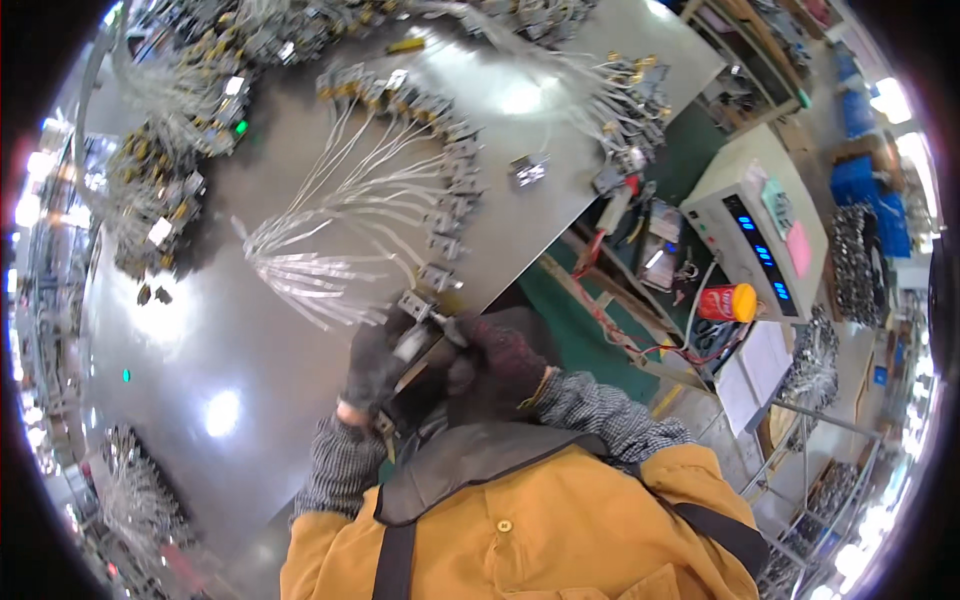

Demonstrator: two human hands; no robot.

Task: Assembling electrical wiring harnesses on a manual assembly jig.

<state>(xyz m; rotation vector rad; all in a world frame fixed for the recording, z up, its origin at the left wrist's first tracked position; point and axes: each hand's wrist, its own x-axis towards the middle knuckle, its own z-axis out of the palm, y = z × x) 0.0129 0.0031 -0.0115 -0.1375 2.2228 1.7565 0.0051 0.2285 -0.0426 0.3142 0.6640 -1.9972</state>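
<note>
My left hand (pixel 374 362), in a dark glove, is closed near the table's front edge, its fingers around a small silver metal connector (pixel 416 304) with a pale flat cable. My right hand (pixel 508 358), gloved too, is closed beside it, its fingertips at the connector's right side. Whether it grips the connector or something else is hidden. Just beyond my hands, a bundle of pale flat cables (pixel 290 240) fans out over the metal table (pixel 265 170), with several metal connectors (pixel 458 185) in a curved row at the cable ends. One loose connector (pixel 527 172) lies to their right.
Heaps of connectors and cables (pixel 170 150) lie at the table's far left, and another bundle (pixel 635 105) at the far right. Right of the table stand a white device with a blue display (pixel 755 230), a red jar with a yellow lid (pixel 727 303) and white papers (pixel 752 375).
</note>
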